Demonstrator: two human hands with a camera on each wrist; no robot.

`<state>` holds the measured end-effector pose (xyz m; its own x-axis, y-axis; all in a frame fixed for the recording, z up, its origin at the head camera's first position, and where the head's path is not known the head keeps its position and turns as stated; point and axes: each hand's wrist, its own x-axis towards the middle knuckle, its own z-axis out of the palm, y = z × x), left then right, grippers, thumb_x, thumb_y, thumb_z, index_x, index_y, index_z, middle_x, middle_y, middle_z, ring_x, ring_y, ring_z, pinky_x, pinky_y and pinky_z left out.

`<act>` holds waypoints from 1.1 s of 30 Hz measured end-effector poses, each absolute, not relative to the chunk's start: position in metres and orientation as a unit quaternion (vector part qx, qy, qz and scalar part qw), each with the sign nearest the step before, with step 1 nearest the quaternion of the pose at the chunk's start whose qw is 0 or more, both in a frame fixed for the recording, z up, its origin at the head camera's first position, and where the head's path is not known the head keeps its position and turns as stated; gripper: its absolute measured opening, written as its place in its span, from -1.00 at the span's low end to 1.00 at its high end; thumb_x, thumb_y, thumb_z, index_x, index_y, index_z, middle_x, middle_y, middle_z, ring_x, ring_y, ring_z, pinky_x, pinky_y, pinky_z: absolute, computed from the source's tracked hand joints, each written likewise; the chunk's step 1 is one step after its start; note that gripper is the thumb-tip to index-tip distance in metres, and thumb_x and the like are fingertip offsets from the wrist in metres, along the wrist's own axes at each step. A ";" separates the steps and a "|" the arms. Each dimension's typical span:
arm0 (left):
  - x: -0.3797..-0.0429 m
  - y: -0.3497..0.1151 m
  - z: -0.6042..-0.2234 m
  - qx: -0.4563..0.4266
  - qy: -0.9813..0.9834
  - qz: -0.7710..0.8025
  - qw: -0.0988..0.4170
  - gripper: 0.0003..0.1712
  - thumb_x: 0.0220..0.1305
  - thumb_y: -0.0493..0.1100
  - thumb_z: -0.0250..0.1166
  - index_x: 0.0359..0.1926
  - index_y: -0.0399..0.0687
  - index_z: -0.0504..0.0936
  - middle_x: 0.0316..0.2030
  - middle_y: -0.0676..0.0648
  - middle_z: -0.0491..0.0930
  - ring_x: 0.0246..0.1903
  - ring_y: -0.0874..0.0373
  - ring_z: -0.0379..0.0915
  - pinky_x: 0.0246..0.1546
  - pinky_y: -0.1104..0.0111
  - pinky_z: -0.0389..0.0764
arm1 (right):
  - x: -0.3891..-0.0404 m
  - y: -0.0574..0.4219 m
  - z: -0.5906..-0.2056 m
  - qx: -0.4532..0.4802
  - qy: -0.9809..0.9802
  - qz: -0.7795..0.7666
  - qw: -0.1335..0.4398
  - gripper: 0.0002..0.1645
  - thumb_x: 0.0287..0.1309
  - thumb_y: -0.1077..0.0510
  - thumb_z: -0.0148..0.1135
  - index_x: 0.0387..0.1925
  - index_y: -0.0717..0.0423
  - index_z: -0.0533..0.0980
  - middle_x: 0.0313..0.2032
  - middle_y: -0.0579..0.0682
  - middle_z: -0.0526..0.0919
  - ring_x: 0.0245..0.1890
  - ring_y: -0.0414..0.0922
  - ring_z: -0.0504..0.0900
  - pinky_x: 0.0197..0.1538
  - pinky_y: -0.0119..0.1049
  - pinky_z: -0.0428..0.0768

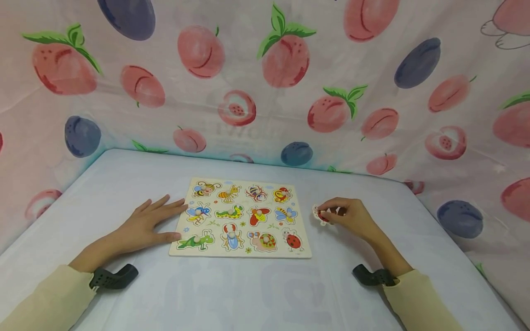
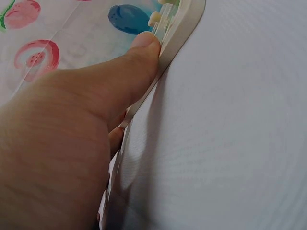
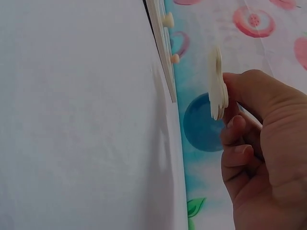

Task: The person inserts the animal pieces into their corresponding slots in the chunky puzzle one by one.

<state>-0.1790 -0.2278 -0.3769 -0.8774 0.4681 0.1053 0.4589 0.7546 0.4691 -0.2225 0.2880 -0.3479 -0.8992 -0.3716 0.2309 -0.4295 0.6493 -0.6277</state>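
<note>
A wooden peg puzzle board (image 1: 244, 230) with insect pictures lies flat on the table. My left hand (image 1: 145, 230) is spread at its left side, thumb and fingertips touching the edge; the left wrist view shows the thumb (image 2: 136, 62) against the board's rim. To the right of the board, my right hand (image 1: 349, 216) pinches a ladybug puzzle piece (image 1: 318, 214), whose face is partly covered by the fingers. In the right wrist view the piece (image 3: 217, 86) is seen edge-on, held off the tabletop. The ladybug picture (image 1: 293, 241) at the board's lower right shows no knob.
Several knobbed insect pieces, among them a snail (image 1: 262, 241) and a stag beetle (image 1: 232, 238), sit in the board. A white cloth covers the table (image 1: 232, 294). Behind it hangs a fruit-print curtain (image 1: 256, 50). Black straps (image 1: 113, 277) circle both wrists.
</note>
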 end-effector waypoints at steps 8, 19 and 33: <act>-0.178 -0.227 -0.377 0.246 0.937 0.246 0.010 -0.11 0.14 0.34 0.24 0.41 0.08 0.28 0.40 -0.09 0.18 0.43 -0.21 -0.23 0.32 -0.16 -0.28 | -0.218 0.278 -0.344 0.240 -0.899 0.363 0.039 -0.83 0.11 0.16 0.39 -0.23 -0.14 0.70 -0.34 -0.19 0.65 -0.47 -0.12 0.48 -0.51 -0.37 0.46; -0.178 -0.228 -0.376 0.248 0.938 0.241 0.011 -0.11 0.14 0.34 0.24 0.41 0.08 0.28 0.41 -0.08 0.17 0.42 -0.22 -0.22 0.33 -0.15 -0.28 | -0.214 0.260 -0.339 0.291 -0.882 0.370 0.031 -0.81 0.09 0.16 0.40 -0.23 -0.15 0.70 -0.36 -0.21 0.65 -0.47 -0.16 0.47 -0.53 -0.38 0.44; -0.179 -0.228 -0.375 0.248 0.938 0.242 0.012 -0.12 0.15 0.34 0.24 0.41 0.10 0.27 0.41 -0.08 0.17 0.43 -0.21 -0.23 0.33 -0.16 -0.28 | -0.190 0.224 -0.315 0.338 -0.852 0.399 -0.014 -0.84 0.07 0.38 0.34 -0.28 0.16 0.69 -0.33 -0.03 0.68 -0.56 -0.12 0.46 -0.55 -0.37 0.41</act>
